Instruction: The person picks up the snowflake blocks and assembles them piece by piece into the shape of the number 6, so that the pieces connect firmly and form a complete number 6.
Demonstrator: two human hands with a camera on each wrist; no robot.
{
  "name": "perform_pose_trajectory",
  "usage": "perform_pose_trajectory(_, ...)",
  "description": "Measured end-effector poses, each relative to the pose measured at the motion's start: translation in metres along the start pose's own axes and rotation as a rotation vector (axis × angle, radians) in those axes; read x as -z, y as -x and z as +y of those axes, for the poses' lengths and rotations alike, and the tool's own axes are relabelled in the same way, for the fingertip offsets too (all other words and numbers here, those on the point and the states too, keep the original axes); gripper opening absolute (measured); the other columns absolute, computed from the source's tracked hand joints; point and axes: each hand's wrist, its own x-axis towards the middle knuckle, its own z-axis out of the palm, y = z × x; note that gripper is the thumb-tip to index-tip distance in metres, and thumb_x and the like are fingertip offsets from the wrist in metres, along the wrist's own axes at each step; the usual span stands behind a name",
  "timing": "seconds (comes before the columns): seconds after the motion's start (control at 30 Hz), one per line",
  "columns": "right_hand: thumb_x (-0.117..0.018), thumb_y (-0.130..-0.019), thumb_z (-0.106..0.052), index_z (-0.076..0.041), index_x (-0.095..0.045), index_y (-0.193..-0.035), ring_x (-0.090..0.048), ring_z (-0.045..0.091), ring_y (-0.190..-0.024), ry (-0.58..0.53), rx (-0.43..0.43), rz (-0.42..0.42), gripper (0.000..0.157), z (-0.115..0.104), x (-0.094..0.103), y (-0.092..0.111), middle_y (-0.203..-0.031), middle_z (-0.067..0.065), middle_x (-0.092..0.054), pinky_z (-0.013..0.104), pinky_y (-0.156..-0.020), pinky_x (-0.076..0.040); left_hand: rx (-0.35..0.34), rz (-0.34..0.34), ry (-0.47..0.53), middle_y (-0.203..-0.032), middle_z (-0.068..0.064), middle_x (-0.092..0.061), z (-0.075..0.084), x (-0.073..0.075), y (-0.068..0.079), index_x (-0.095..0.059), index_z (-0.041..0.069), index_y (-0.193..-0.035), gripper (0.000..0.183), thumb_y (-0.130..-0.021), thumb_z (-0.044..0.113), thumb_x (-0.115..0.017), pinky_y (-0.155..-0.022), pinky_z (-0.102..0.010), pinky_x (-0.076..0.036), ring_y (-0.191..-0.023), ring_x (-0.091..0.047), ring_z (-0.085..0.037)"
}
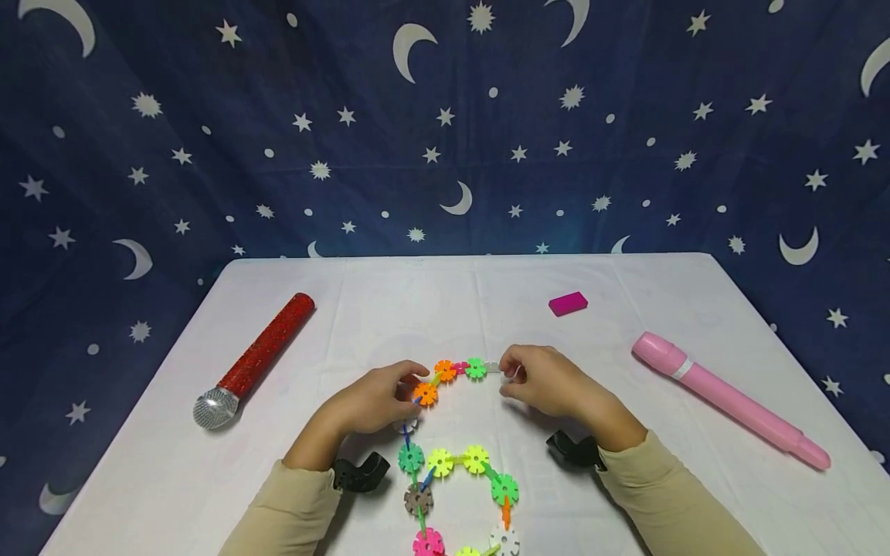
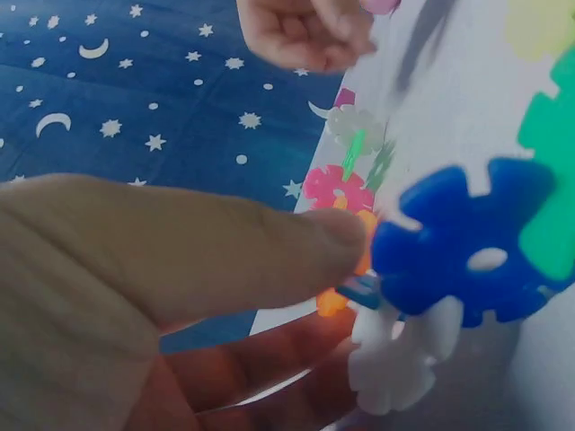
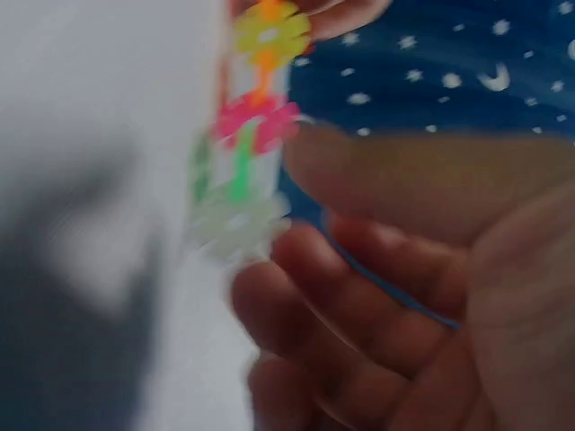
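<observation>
A chain of interlocking plastic snowflake discs in many colours lies on the white-covered table, curving up from a closed loop. My left hand is at the chain's upper left, its thumb and forefinger apart beside an orange disc. In the left wrist view the straight thumb reaches the edge of a blue disc, with a white disc below it. My right hand is by the clear-white end disc, thumb and fingers loosely bent and apart. Its fingertips are close to that disc; contact is unclear.
A red glitter microphone lies at the left. To the right lies a pink tube-shaped object with a white band. A magenta block sits farther back. A dark blue cloth with moons and stars hangs behind the table.
</observation>
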Motion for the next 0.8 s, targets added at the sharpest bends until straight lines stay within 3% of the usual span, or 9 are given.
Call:
perform_pose_trajectory(0.17, -0.077, -0.087, -0.01, -0.007, -0.068, -0.106, -0.061, 0.012, -0.087, -0.038, 0.189, -0.114, 0.021, -0.012, 0.004, 0.009, -0.098, -0.001, -0.067, 0.031, -0.077, -0.051, 0.028, -0.012, 0.014, -0.105, -0.003, -0.064, -0.001, 0.002, 0.0, -0.057, 0.01, -0.134, 0.052, -0.086, 0.003, -0.074, -0.078, -0.036, -0.049, -0.089, -0.058, -0.017)
perform_pose_trajectory(0.23, -0.077, -0.087, -0.011, -0.006, -0.068, -0.108, -0.061, 0.012, -0.088, -0.041, 0.215, -0.131, 0.023, -0.014, 0.004, 0.01, -0.1, 0.0, -0.067, 0.032, -0.078, -0.051, 0.046, 0.003, 0.027, -0.106, -0.004, -0.064, -0.003, 0.001, -0.001, -0.056, 0.011, -0.134, 0.051, -0.086, 0.003, -0.074, -0.077, -0.035, -0.051, -0.088, -0.058, -0.017)
perform_pose_trajectory(0.57, -0.08, -0.086, -0.022, -0.007, -0.067, -0.11, -0.059, 0.013, -0.089, -0.067, 0.136, -0.247, 0.031, -0.02, -0.002, 0.012, -0.101, -0.003, -0.064, 0.033, -0.082, -0.049, 0.079, 0.198, 0.054, -0.107, -0.004, -0.066, -0.009, -0.002, -0.009, -0.062, 0.009, -0.122, 0.035, -0.089, 0.005, -0.072, -0.082, -0.039, -0.053, -0.102, -0.064, -0.024)
perform_pose_trajectory(0.7, -0.083, -0.083, -0.031, -0.009, -0.063, -0.11, -0.052, 0.012, -0.087, -0.027, 0.113, -0.302, 0.04, -0.025, -0.008, 0.013, -0.098, -0.006, -0.057, 0.032, -0.081, -0.046, 0.09, 0.316, 0.068, -0.104, -0.006, -0.068, -0.013, -0.004, -0.013, -0.064, 0.005, -0.115, 0.028, -0.089, 0.005, -0.072, -0.082, -0.039, -0.054, -0.099, -0.066, -0.024)
perform_pose_trajectory(0.8, -0.083, -0.083, -0.027, -0.009, -0.061, -0.109, -0.049, 0.012, -0.086, -0.009, 0.092, -0.309, 0.039, -0.026, -0.01, 0.013, -0.096, -0.007, -0.054, 0.032, -0.08, -0.045, 0.089, 0.404, 0.076, -0.098, -0.005, -0.069, -0.015, -0.007, -0.016, -0.065, 0.003, -0.109, 0.022, -0.089, 0.007, -0.073, -0.079, -0.038, -0.054, -0.093, -0.066, -0.022)
